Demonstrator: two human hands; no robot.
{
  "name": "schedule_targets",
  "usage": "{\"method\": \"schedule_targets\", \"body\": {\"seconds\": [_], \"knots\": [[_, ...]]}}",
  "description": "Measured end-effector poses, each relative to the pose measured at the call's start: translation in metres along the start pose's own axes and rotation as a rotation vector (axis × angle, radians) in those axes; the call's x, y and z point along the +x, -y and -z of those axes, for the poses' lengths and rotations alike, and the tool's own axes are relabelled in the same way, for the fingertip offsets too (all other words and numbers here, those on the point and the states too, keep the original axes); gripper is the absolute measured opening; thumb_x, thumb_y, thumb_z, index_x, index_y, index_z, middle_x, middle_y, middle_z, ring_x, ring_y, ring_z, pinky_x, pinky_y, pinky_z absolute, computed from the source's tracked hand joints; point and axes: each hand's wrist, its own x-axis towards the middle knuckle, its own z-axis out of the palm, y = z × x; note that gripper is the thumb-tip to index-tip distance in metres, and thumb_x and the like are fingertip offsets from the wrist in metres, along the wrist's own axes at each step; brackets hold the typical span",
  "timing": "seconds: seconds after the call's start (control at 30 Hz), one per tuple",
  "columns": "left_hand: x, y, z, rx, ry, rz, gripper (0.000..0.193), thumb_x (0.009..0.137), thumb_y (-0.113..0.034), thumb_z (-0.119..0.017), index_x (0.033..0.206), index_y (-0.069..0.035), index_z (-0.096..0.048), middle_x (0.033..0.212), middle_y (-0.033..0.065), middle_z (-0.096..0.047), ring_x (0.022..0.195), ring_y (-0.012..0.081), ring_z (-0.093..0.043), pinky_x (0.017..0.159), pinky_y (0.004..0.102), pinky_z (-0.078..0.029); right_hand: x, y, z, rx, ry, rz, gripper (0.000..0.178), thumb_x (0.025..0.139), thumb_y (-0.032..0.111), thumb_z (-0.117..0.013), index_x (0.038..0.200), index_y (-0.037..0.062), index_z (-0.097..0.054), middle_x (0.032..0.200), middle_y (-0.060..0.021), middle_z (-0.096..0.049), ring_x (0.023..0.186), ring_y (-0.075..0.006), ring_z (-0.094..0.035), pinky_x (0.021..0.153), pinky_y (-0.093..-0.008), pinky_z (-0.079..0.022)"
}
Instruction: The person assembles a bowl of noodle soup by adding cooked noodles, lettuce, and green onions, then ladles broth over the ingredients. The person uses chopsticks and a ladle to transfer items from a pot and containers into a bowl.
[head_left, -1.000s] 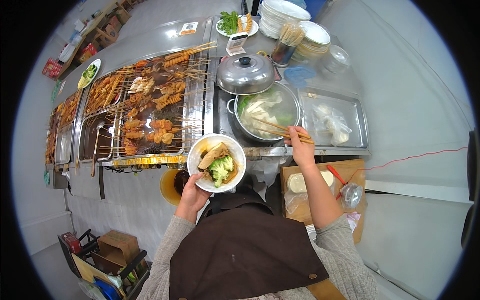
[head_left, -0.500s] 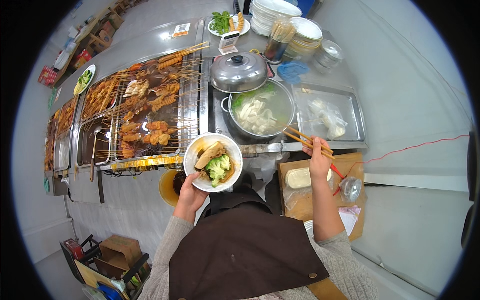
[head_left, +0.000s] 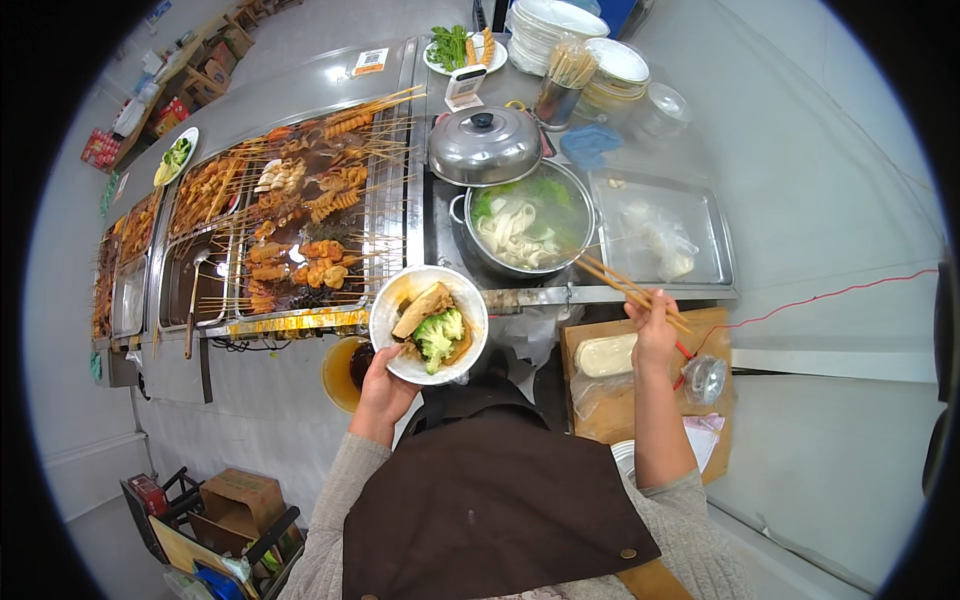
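A white bowl [head_left: 474, 300] rests in my left hand [head_left: 384, 393], gripped by its near left rim. Inside lie broccoli [head_left: 438, 337] and a brown slab of food [head_left: 422, 309] in brown sauce. My right hand [head_left: 654, 335] is closed round a pair of wooden chopsticks [head_left: 625, 285], whose tips point left toward the pot's near right rim. Steam rises from the metal pot [head_left: 592, 232], where pale wide noodles [head_left: 517, 233] and green leaves [head_left: 550, 195] sit in broth. The domed lid [head_left: 484, 146] lies just behind the pot.
Trays of skewers [head_left: 320, 200] in dark broth fill the left counter. Right of the pot stands a metal tray [head_left: 707, 235] with a plastic bag. Behind are stacked bowls [head_left: 612, 75] and a stick holder [head_left: 556, 101]. A wooden board [head_left: 610, 420] holds a pale block of dough [head_left: 606, 356].
My right hand and the chopsticks have shifted slightly right and down, away from the pot. The bowl stays almost where it was. The whole view has shifted slightly.
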Motion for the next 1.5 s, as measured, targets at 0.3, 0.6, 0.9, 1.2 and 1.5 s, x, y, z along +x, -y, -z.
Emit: {"method": "schedule_targets", "body": {"seconds": [0.3, 0.6, 0.9, 1.2, 1.5], "knots": [[-0.014, -0.015, 0.001, -0.011, 0.015, -0.031, 0.062, 0.098, -0.026, -0.057, 0.153, -0.007, -0.039, 0.150, 0.0115, -0.052, 0.136, 0.0303, -0.053, 0.114, 0.0508, -0.043, -0.015, -0.003, 0.023, 0.298, -0.120, -0.292, 0.028, 0.106, 0.032, -0.056, 0.108, 0.0042, -0.058, 0.103, -0.0116, -0.067, 0.089, -0.0250, -0.070, 0.077, -0.0317, -0.062], [-0.025, -0.031, 0.009, 0.040, 0.063, -0.121, 0.069, 0.095, -0.031, -0.058, 0.155, -0.007, -0.036, 0.153, 0.0144, -0.048, 0.140, 0.0345, -0.048, 0.117, 0.0541, -0.038, -0.103, -0.070, 0.014, 0.258, -0.107, -0.604, 0.033, 0.107, 0.038, -0.053, 0.103, 0.0054, -0.059, 0.094, -0.0118, -0.066, 0.084, -0.0240, -0.070, 0.073, -0.0320, -0.061], [-0.036, -0.045, 0.006, 0.032, 0.024, -0.126, 0.067, 0.096, -0.029, -0.058, 0.155, -0.007, -0.036, 0.153, 0.0142, -0.048, 0.139, 0.0344, -0.049, 0.116, 0.0547, -0.041, -0.130, -0.152, -0.030, -0.085, -0.207, -0.826, 0.046, 0.105, 0.050, -0.050, 0.095, 0.0069, -0.061, 0.087, -0.0078, -0.062, 0.083, -0.0227, -0.064, 0.073, -0.0374, -0.056], [-0.052, -0.056, -0.005, 0.029, 0.035, -0.079, 0.065, 0.095, -0.028, -0.060, 0.154, -0.010, -0.039, 0.151, 0.0105, -0.051, 0.137, 0.0322, -0.051, 0.113, 0.0539, -0.043, -0.103, -0.197, -0.081, 0.074, -0.040, -0.766, 0.031, 0.105, 0.027, -0.047, 0.106, 0.0003, -0.062, 0.105, -0.0126, -0.071, 0.103, -0.0281, -0.070, 0.093, -0.0390, -0.053], [-0.054, -0.058, 0.009, 0.107, 0.015, -0.069, 0.067, 0.095, -0.031, -0.058, 0.155, -0.008, -0.037, 0.152, 0.0129, -0.049, 0.137, 0.0340, -0.051, 0.112, 0.0561, -0.044, -0.090, -0.219, -0.099, 0.150, -0.074, -0.794, 0.043, 0.105, 0.024, -0.050, 0.143, 0.0027, -0.048, 0.137, -0.0149, -0.061, 0.122, -0.0291, -0.062, 0.100, -0.0419, -0.050]]}}
